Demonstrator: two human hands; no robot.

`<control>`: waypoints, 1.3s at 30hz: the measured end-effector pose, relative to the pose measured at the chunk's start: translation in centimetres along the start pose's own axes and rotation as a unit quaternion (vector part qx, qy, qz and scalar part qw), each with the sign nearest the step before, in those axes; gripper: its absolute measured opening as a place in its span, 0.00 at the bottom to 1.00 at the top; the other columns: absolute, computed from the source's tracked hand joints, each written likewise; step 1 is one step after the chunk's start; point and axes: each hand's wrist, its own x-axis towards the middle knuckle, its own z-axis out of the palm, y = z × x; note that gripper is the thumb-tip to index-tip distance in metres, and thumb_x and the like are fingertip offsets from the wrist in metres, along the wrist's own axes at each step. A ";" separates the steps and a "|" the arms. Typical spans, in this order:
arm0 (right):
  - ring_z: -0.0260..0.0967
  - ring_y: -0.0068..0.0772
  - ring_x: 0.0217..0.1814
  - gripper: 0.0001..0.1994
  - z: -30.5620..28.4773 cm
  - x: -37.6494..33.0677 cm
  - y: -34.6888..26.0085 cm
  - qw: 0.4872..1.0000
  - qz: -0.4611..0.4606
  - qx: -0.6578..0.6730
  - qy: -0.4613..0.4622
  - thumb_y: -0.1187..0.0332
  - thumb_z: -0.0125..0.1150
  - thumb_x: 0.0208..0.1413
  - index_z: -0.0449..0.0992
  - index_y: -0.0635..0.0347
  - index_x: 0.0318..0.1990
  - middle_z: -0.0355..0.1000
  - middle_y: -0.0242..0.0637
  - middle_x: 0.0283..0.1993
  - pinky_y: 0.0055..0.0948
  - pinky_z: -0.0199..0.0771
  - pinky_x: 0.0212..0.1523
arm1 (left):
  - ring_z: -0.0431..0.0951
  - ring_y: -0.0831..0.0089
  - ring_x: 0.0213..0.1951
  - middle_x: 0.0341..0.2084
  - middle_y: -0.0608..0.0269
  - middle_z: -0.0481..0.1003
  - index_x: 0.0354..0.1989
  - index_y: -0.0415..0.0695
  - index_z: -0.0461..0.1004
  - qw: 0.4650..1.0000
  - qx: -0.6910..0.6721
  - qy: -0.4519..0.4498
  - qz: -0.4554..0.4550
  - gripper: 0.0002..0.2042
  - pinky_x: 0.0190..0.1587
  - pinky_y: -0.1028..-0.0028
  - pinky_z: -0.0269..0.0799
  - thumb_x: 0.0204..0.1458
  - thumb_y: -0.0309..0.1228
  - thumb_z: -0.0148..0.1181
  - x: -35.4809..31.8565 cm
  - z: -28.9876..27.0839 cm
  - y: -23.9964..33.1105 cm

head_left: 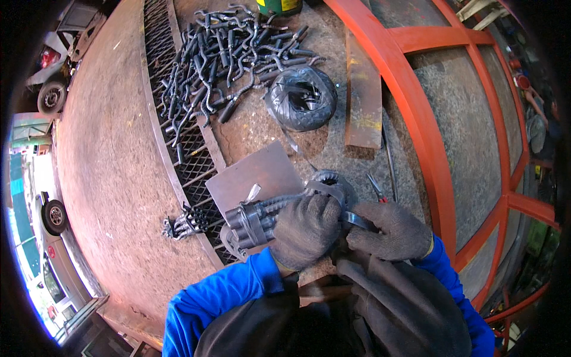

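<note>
In front of me lies a bundle of dark metal bars (242, 227) with thick cylindrical ends, a black plastic band around it. My left hand (307, 229), in a grey-brown glove, is closed over the bundle, its fingers curled. Just right of it, my gloved right hand (389, 231) pinches a shiny black plastic strip (360, 221) near the bundle's far-right end (330, 181). Beyond the bundle sits a roll of black plastic strip (302, 98), a thin tail running from it toward the bundle. A flat metal plate (256, 175) lies partly under the bars.
A heap of loose bent bars (232, 56) spreads over the mesh grating (193, 163) and worktop. A smaller tied bundle (185, 223) lies left. Red-handled pliers (377, 188) rest near my right hand. An orange metal frame (416, 101) stands on the right, a green can (278, 6) at the back.
</note>
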 end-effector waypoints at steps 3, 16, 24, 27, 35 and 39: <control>0.73 0.35 0.28 0.19 0.7 0.0 0.1 0.996 -0.043 -0.037 0.063 0.57 0.63 0.56 0.75 0.62 0.48 0.74 0.43 0.28 0.34 0.71 0.30 | 0.77 0.53 0.35 0.36 0.48 0.73 0.45 0.39 0.73 0.997 0.070 -0.024 0.031 0.19 0.34 0.58 0.72 0.43 0.32 0.61 -0.1 -0.3 0.0; 0.75 0.24 0.29 0.13 0.5 -0.4 0.7 0.991 0.011 0.134 0.011 0.62 0.59 0.62 0.77 0.60 0.47 0.77 0.34 0.30 0.29 0.75 0.32 | 0.76 0.52 0.36 0.34 0.53 0.73 0.35 0.43 0.77 0.979 -0.187 -0.079 0.021 0.15 0.37 0.58 0.73 0.38 0.35 0.67 2.9 -2.7 -2.4; 0.74 0.23 0.34 0.13 0.3 -0.2 0.7 0.998 0.004 0.067 -0.005 0.62 0.55 0.65 0.76 0.62 0.48 0.75 0.34 0.33 0.28 0.74 0.35 | 0.78 0.56 0.38 0.37 0.54 0.74 0.37 0.44 0.78 0.977 -0.045 -0.156 0.141 0.16 0.38 0.61 0.76 0.40 0.37 0.66 4.2 -3.1 -3.0; 0.75 0.24 0.35 0.15 0.4 -0.3 1.3 0.997 -0.002 0.072 -0.008 0.62 0.55 0.65 0.75 0.62 0.51 0.76 0.36 0.35 0.28 0.74 0.36 | 0.78 0.56 0.38 0.39 0.55 0.74 0.40 0.45 0.77 0.969 -0.041 -0.165 0.178 0.16 0.39 0.61 0.76 0.41 0.34 0.64 4.6 -2.8 -3.5; 0.74 0.21 0.33 0.16 0.1 -0.1 0.8 0.996 0.043 0.072 -0.032 0.63 0.56 0.64 0.74 0.61 0.55 0.76 0.35 0.36 0.27 0.75 0.35 | 0.78 0.55 0.40 0.43 0.54 0.76 0.46 0.47 0.78 0.952 -0.130 -0.223 0.166 0.17 0.43 0.62 0.76 0.45 0.34 0.63 5.1 -4.7 -4.1; 0.73 0.21 0.32 0.15 0.3 -0.2 1.2 0.991 0.008 0.130 -0.025 0.63 0.57 0.64 0.74 0.61 0.54 0.76 0.34 0.35 0.26 0.75 0.35 | 0.80 0.57 0.43 0.45 0.55 0.77 0.47 0.47 0.78 0.945 -0.120 -0.262 0.153 0.16 0.44 0.64 0.77 0.49 0.33 0.60 5.4 -5.9 -4.1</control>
